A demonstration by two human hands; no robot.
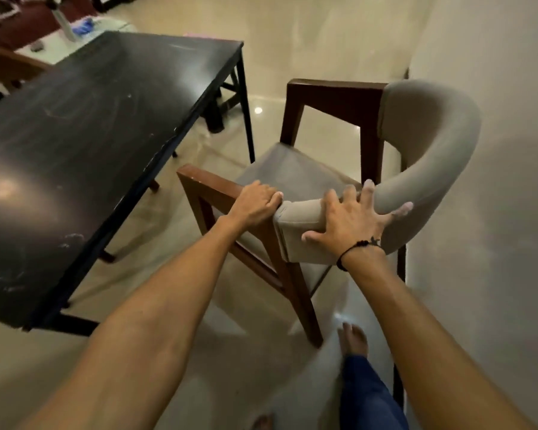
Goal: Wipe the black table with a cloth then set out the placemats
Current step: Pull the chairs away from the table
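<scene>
The black table (90,125) stretches across the left of the head view, its top smeared with pale streaks and marks. To its right stands a wooden armchair (429,135) with a grey padded back and seat. My left hand (255,203) grips the chair's near wooden armrest, fingers curled over it. My right hand (351,221) lies spread on the padded end of the backrest, fingers wrapped over the top and thumb underneath. A blue cloth (84,26) lies beyond the table's far end. No placemats are in sight.
A white side table (59,48) behind the black table carries a bottle (64,23). Another wooden chair (10,66) sits at the far left. A cream wall (494,212) runs close along the right. My bare foot (353,338) stands on the glossy floor by the chair.
</scene>
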